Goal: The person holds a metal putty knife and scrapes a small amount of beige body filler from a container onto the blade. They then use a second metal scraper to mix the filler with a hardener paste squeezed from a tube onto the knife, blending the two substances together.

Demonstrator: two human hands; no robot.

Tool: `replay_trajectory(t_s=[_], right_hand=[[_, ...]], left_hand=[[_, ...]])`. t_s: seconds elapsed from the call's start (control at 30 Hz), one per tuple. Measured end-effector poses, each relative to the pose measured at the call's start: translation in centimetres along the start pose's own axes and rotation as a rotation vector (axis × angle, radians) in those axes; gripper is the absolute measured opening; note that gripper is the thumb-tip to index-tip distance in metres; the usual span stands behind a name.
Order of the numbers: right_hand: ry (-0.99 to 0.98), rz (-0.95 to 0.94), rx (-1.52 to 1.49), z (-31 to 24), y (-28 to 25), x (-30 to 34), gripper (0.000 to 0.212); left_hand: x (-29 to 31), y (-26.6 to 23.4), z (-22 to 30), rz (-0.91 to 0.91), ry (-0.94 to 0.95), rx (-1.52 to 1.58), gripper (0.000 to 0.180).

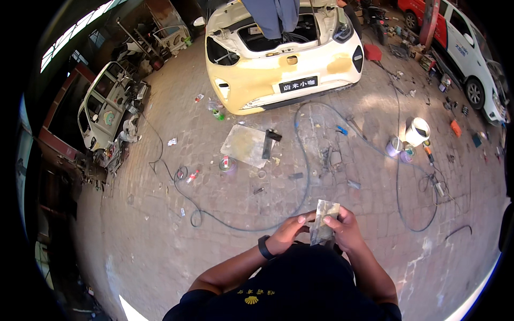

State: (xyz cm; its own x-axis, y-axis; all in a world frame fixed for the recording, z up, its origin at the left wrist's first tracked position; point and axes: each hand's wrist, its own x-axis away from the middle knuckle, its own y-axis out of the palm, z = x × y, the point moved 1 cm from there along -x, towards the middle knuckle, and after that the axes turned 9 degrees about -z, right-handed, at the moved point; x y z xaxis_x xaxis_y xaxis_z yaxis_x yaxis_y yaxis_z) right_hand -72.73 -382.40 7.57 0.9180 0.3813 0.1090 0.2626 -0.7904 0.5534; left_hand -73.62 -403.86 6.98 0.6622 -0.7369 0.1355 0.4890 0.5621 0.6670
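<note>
In front of my body, both hands meet at a flat, rectangular, smudged grey-yellow piece [323,223], pale at its far end. It looks like a worn sheet or thin block; its exact kind does not show. My right hand [348,230] is closed on it, thumb flat on the face and fingers behind the right edge. My left hand [289,234], with a dark band on the wrist, is bent toward its left edge, fingertips touching or just beside it. Most of the left fingers' grip is hidden. The piece's lower end meets my dark shirt.
A yellow-and-cream car [257,77] with an open hood stands ahead, dark-blue cloth over it. A stained board [243,145], an open can [227,165] and a looping hose [307,176] lie on the brick floor. White buckets [416,132] stand right; a car door [107,101] leans left.
</note>
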Motion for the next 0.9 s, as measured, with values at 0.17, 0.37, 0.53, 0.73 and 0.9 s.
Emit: replay_trajectory(t_s=[0.17,0.37,0.53,0.73,0.9], right_hand=[[0.112,-0.152,-0.233,-0.5,0.4,0.0,0.042],[-0.106,0.094,-0.104,-1.8,-0.4,-0.9,0.037],[-0.167,0.235,0.286,-2.0,-0.6,-1.2,0.025],[-0.288,0.495,0.211,-0.4,-2.0,-2.3,0.022],[-0.126,0.468,0.323,1.2,-2.6,-2.1,0.029]], left_hand=[[-1.3,0.8,0.8,0.041,0.100,-0.260,0.042],[-1.8,0.0,1.2,0.423,0.231,-0.280,0.017],[-1.0,0.4,1.3,0.140,0.004,-0.518,0.032],[-1.7,1.8,1.6,0.058,0.049,-0.702,0.050],[-2.2,1.5,0.7,0.043,0.051,-0.650,0.055]])
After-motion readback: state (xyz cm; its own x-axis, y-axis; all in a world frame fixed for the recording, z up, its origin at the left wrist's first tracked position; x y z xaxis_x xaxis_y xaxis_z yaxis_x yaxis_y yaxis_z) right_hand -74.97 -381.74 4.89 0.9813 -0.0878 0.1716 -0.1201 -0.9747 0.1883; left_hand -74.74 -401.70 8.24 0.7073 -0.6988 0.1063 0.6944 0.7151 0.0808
